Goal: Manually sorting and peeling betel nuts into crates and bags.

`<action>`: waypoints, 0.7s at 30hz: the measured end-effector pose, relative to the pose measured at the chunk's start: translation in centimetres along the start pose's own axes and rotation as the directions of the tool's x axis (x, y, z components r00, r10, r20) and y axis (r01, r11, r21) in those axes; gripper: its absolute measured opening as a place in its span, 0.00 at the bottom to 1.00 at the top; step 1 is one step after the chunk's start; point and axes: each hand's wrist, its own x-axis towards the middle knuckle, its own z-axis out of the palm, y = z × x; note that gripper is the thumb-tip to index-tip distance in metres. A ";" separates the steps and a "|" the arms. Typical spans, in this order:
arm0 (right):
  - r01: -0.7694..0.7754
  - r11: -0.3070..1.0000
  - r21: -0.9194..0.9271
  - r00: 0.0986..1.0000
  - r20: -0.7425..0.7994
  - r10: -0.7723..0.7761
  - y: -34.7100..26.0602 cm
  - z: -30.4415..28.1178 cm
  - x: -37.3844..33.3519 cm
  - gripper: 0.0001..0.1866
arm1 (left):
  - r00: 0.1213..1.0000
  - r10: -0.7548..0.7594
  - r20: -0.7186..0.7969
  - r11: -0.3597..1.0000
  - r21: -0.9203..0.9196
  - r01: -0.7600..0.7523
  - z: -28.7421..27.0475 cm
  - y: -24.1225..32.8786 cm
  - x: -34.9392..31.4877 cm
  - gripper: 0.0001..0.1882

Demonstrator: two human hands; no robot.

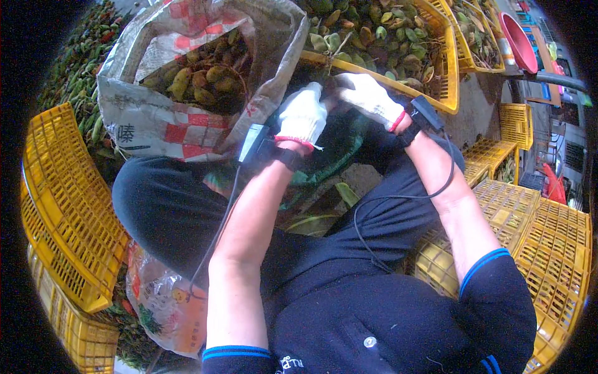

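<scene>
My left hand (304, 116), in a white knit glove with a red cuff, is closed, its fingertips meeting those of my right hand (366, 98), gloved alike and also closed. Whatever lies between the fingers is dark and blurred, so I cannot make out what it is. A thin pale stem (340, 45) sticks up just beyond the fingertips. To the left of my hands gapes a white and red woven sack (146, 115) holding brownish-yellow, pod-like produce (205, 78). Below my hands, between my legs, a green mesh bag (339, 146) shows in part.
Beyond my hands a yellow crate (445, 68) is full of green and brown leafy produce (380, 34). More yellow crates lie at left (68, 206) and right (548, 262). A clear printed plastic bag (168, 305) rests by my left knee; a red basin (519, 42) stands far right.
</scene>
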 end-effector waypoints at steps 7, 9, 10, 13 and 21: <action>0.007 0.998 -0.061 0.998 0.057 -0.003 0.5 0.4 0.5 0.20 | 0.995 0.061 -0.081 0.998 -0.001 -0.061 0.9 -0.8 0.0 0.16; -0.046 0.995 -0.093 0.998 0.039 0.050 0.8 0.8 0.4 0.20 | 0.992 0.077 -0.100 0.997 0.039 -0.074 1.5 -0.4 0.0 0.14; -0.071 0.988 -0.134 0.997 -0.007 0.071 0.9 1.1 0.4 0.20 | 0.988 0.093 -0.121 0.993 0.081 -0.083 1.8 -0.3 0.0 0.12; -0.071 0.980 -0.186 0.996 -0.066 0.060 0.8 1.7 0.3 0.19 | 0.978 0.106 -0.180 0.992 0.090 -0.091 2.2 -0.1 -0.2 0.10; -0.103 0.976 0.194 0.994 0.060 0.093 1.0 -0.2 -0.1 0.19 | 0.991 -0.041 -0.124 0.984 -0.179 0.018 1.0 -1.0 0.9 0.14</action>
